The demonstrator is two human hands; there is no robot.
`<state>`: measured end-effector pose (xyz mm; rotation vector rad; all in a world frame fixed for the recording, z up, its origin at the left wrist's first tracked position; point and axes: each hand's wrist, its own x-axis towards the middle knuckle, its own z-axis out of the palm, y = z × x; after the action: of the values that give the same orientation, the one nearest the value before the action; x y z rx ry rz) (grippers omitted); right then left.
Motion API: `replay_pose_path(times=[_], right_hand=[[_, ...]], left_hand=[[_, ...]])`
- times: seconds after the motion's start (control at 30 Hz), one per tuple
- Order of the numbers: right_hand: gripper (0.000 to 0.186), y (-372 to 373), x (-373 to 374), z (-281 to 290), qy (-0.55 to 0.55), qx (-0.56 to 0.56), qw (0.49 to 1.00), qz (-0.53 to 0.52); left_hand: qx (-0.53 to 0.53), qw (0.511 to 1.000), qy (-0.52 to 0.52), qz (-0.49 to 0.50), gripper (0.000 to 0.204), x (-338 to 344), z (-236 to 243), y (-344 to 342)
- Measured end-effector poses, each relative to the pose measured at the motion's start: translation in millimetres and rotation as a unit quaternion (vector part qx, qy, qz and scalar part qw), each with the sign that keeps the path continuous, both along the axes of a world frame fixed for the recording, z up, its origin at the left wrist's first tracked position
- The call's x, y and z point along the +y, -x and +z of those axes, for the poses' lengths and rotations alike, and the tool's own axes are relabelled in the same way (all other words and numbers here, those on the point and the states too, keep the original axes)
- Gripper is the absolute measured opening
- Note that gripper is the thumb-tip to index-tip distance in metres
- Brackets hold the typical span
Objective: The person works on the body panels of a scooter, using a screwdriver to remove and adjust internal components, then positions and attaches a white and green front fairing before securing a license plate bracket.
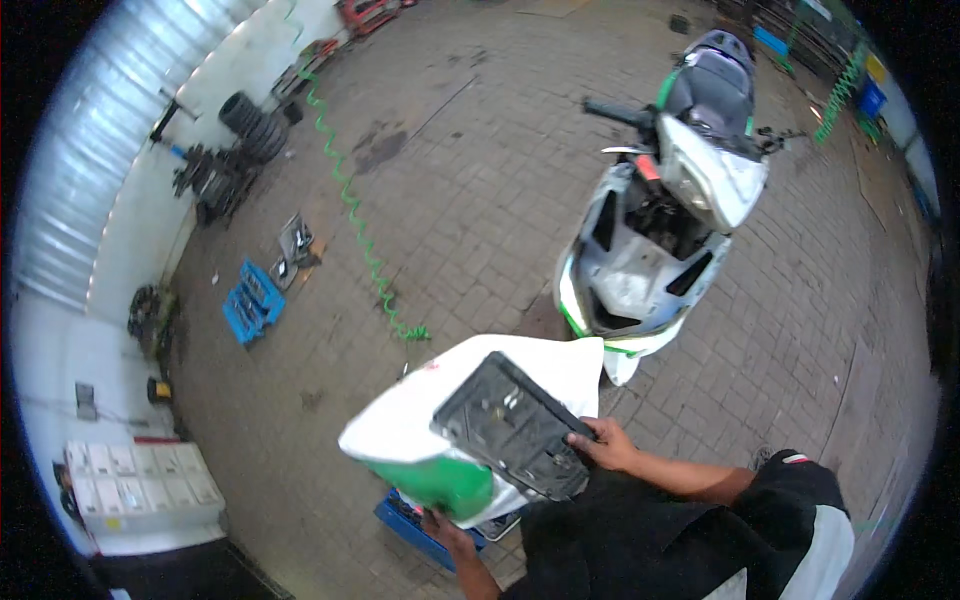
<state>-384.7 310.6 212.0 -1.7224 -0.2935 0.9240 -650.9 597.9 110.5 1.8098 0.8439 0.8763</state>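
A large white and green body panel (410, 430) with a black plastic plate (500, 420) on it is held low in front of me. My right hand (603, 443) is closed on the right edge of the black plate, thumb on top. My left hand (445, 535) is at the panel's lower edge beside the green part, fingers curled under it and partly hidden. Beneath the panel a blue toolbox (405, 520) shows on the floor, partly covered. Just beyond, a partly dismantled white and green scooter (635, 280) stands upright at right of centre, its handlebar and seat toward the back.
An open blue toolbox (245, 310) and loose parts (295, 250) lie on the paved floor (470, 220) at left. A green coiled hose (355, 220) runs across it. Stacked tyres (255, 130) and a white panelled cabinet (140, 480) line the left wall. Another coiled hose (840, 90) hangs at back right.
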Motion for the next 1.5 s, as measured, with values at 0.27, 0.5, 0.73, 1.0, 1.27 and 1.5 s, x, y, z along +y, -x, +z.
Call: replay_pose_path(times=[0.27,0.5,0.73,1.0,1.27,1.5], right_hand=[[0.057,-25,-49,-32,0.006,0.064,0.992,-0.109],[0.063,-42,-48,-88,-0.130,0.251,0.885,-0.370],[0.085,-89,12,-84,-0.268,0.349,0.565,-0.698],[0.087,-132,87,-148,-0.293,0.264,0.377,-0.838],[0.079,-128,82,-152,-0.298,0.259,0.394,-0.830],[0.071,-91,78,-190,-0.302,0.295,0.499,-0.757]], left_hand=[[0.050,0.965,-0.195,-0.170,0.039,-13,166,-297],[0.074,0.868,-0.262,-0.415,0.056,-87,154,-467],[0.113,0.748,-0.270,-0.595,0.049,-88,125,-535],[0.112,0.636,-0.220,-0.731,0.032,-71,132,-574],[0.106,0.639,-0.216,-0.730,0.026,-75,137,-572],[0.055,0.604,-0.224,-0.763,0.020,-93,146,-547]])
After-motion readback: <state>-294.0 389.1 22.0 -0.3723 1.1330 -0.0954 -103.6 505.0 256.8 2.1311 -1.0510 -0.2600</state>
